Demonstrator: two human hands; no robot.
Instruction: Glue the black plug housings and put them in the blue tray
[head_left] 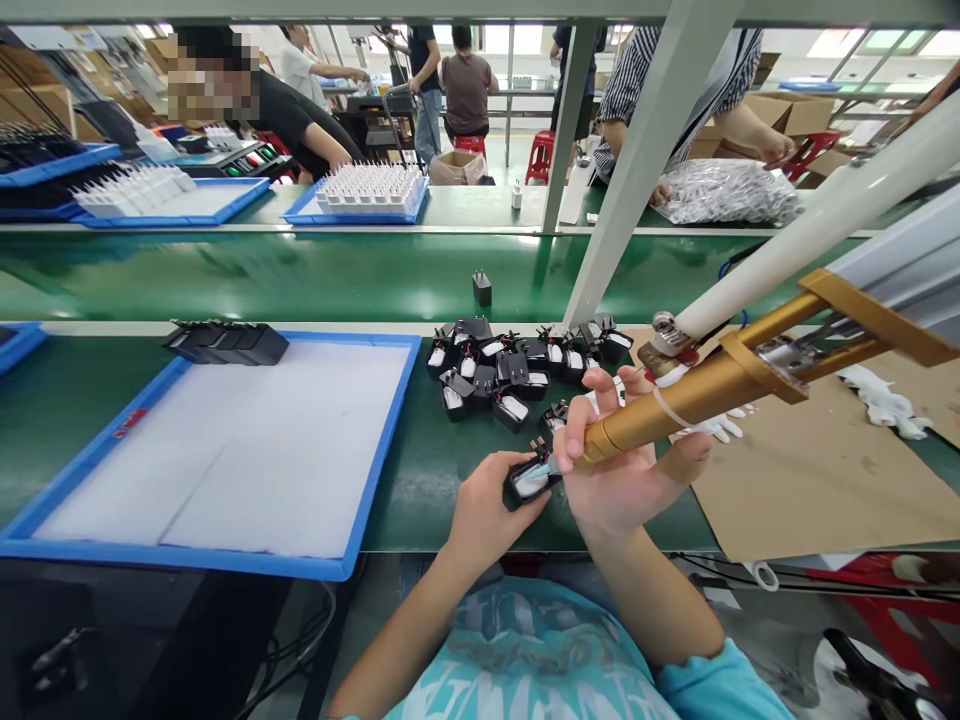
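My left hand (486, 512) pinches a small black charger part (529, 480) with a white inner face, just above the green bench near its front edge. My right hand (626, 462) is wrapped round the barrel of a gold dispensing tool (705, 392) whose tip touches the part. The tool hangs from a white tube (810, 232) running up to the right. A heap of several similar black parts (517, 365) lies just beyond my hands.
A blue tray with a white liner (225, 445) lies to the left, with a row of black parts (225, 342) at its far edge. Brown cardboard (817, 480) covers the bench on the right. A green conveyor (300, 275) runs behind, with people and trays of white parts (371, 188) beyond.
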